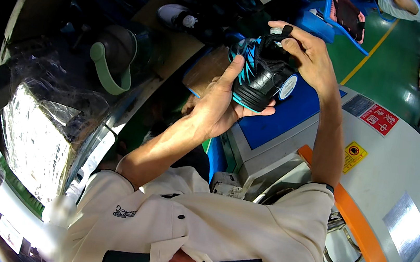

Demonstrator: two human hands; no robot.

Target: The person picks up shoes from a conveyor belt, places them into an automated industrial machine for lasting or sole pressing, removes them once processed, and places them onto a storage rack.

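Note:
A black sports shoe (262,76) with bright blue patterning is held up in front of me, its heel toward me. My left hand (219,103) cups it from below, with the thumb along its side and the fingertips showing under the heel. At the top, my right hand (309,57) grips the shoe's black collar or tongue area between thumb and fingers. A whitish round dial (277,31) shows beside those fingers. On the heel sits a round white label (287,87) with a blue rim. The inside of the shoe is mostly dark.
Several shoes with grey toes (170,15) and pale dials stand on a rack at upper left. A green-handled container (109,74) and a plastic-wrapped lit box (36,136) are at left. To the right stands a white machine (400,159) with an orange edge (364,244); a blue crate (314,26) lies beyond.

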